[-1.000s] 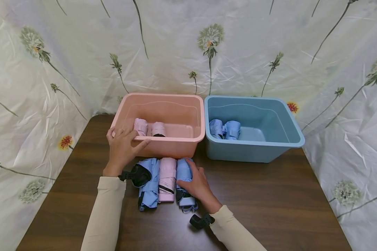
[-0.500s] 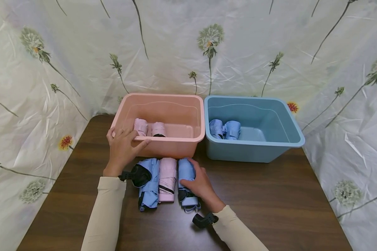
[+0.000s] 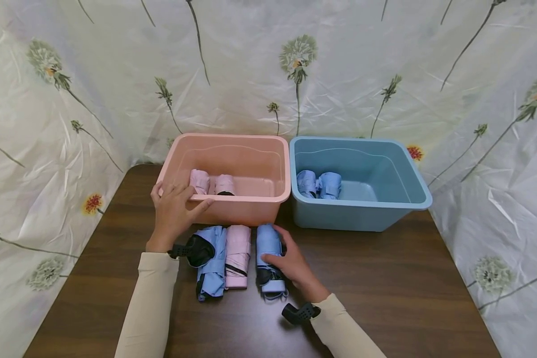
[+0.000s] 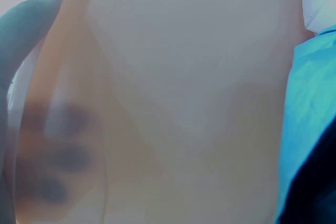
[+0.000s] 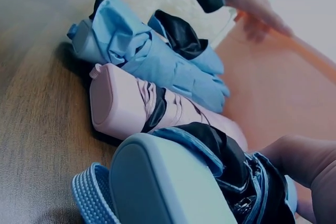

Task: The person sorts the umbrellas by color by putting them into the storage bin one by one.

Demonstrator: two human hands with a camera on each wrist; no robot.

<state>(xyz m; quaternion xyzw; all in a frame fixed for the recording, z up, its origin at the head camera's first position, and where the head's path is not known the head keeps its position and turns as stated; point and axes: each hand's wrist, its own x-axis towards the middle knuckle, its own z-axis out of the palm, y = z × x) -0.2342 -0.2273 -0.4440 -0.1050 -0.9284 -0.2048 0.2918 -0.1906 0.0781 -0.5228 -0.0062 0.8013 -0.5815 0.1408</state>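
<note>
My right hand (image 3: 295, 261) grips a folded blue umbrella (image 3: 267, 238) from its right side, on the table in front of the bins. Its pale blue handle (image 5: 173, 182) and wrist strap (image 5: 93, 195) fill the bottom of the right wrist view. Left of it, a folded pink umbrella (image 3: 237, 248) lies beside another blue umbrella (image 3: 215, 273), loosely wrapped with black lining showing. My left hand (image 3: 172, 214) holds the front left rim of the pink bin (image 3: 250, 199). In the left wrist view its fingers show as shadows through the bin wall (image 4: 184, 77).
Two pink umbrellas (image 3: 200, 181) stand inside the pink bin. A blue bin (image 3: 349, 216) beside it on the right holds two blue umbrellas (image 3: 329, 185). The brown table (image 3: 376, 278) runs up to a flowered curtain (image 3: 241, 74) behind the bins.
My right hand has drawn the blue umbrella a little to the right, opening a gap between it and the pink umbrella. The left hand stays on the pink bin's rim.
</note>
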